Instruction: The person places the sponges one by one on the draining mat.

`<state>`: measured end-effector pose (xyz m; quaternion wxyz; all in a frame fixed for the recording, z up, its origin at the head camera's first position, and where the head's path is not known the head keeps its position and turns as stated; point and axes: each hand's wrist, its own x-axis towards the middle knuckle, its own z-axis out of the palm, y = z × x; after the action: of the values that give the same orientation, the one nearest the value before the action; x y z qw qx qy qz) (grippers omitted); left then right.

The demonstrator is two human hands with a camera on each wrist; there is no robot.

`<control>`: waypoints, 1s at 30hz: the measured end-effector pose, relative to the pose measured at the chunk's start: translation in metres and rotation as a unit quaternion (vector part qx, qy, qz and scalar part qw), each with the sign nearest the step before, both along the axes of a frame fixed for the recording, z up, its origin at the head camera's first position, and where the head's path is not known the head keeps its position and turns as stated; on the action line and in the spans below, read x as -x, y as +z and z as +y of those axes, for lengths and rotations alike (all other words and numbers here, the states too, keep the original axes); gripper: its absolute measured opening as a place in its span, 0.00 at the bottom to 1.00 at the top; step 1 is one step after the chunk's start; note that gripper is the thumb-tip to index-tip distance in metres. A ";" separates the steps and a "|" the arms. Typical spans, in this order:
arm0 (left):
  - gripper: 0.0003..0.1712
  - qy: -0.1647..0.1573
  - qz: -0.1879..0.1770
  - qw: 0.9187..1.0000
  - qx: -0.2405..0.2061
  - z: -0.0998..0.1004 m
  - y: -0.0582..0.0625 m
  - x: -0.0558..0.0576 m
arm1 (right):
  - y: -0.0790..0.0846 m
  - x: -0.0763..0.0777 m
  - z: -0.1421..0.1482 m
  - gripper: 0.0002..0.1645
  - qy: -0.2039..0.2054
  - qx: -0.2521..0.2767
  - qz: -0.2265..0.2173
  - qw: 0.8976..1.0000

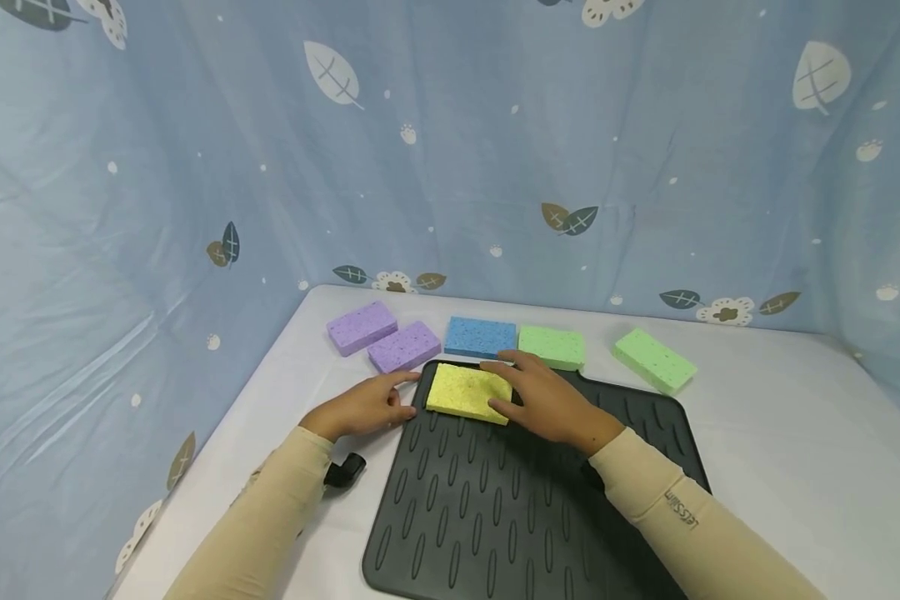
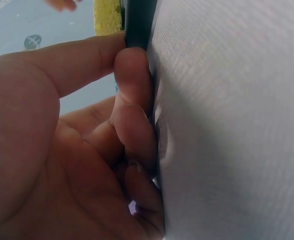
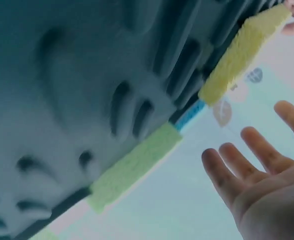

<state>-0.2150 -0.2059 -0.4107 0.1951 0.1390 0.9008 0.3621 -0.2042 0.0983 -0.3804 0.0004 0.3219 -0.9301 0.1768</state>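
A yellow sponge (image 1: 465, 392) lies flat at the far left corner of a dark ridged mat (image 1: 487, 500). My right hand (image 1: 551, 404) hovers at the sponge's right end, overlapping it in the head view. The right wrist view shows this hand (image 3: 272, 185) with spread fingers, apart from the sponge (image 3: 242, 55). My left hand (image 1: 367, 406) rests on the table against the mat's left edge, thumb and forefinger reaching to it. In the left wrist view the other fingers (image 2: 134, 130) bend loosely on the white cloth beside the mat's edge (image 2: 139, 22).
Behind the mat lie two purple sponges (image 1: 362, 327), a blue sponge (image 1: 481, 337) and two green sponges (image 1: 654, 360). A small black object (image 1: 345, 471) shows by the left forearm. The white table (image 1: 795, 433) meets a blue patterned curtain (image 1: 495, 167).
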 end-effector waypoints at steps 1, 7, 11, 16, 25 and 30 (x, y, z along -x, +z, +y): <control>0.38 -0.002 0.002 1.000 -0.001 0.000 0.000 0.000 | 0.001 -0.001 0.004 0.34 -0.003 0.004 0.015 1.000; 0.37 -0.002 0.011 1.000 0.008 0.001 -0.001 -0.001 | 0.004 -0.007 0.025 0.33 -0.036 0.015 0.070 0.997; 0.37 -0.002 0.012 1.000 0.012 0.000 -0.002 -0.001 | 0.003 -0.006 0.042 0.32 -0.062 0.019 0.087 0.994; 0.37 0.001 0.014 1.000 0.008 0.000 0.000 -0.002 | -0.001 -0.002 0.064 0.31 -0.104 0.010 0.101 0.989; 0.37 -0.010 0.014 1.000 0.001 0.000 -0.005 -0.001 | -0.004 0.005 0.105 0.30 -0.151 -0.018 0.099 0.984; 0.37 -0.008 0.014 1.000 -0.009 0.000 -0.006 -0.001 | -0.005 0.009 0.123 0.30 -0.175 -0.034 0.079 0.981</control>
<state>-0.2141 -0.2055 -0.4171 0.1846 0.1533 0.8987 0.3670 -0.2130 0.2209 -0.3852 0.0935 0.1671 -0.9746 0.1160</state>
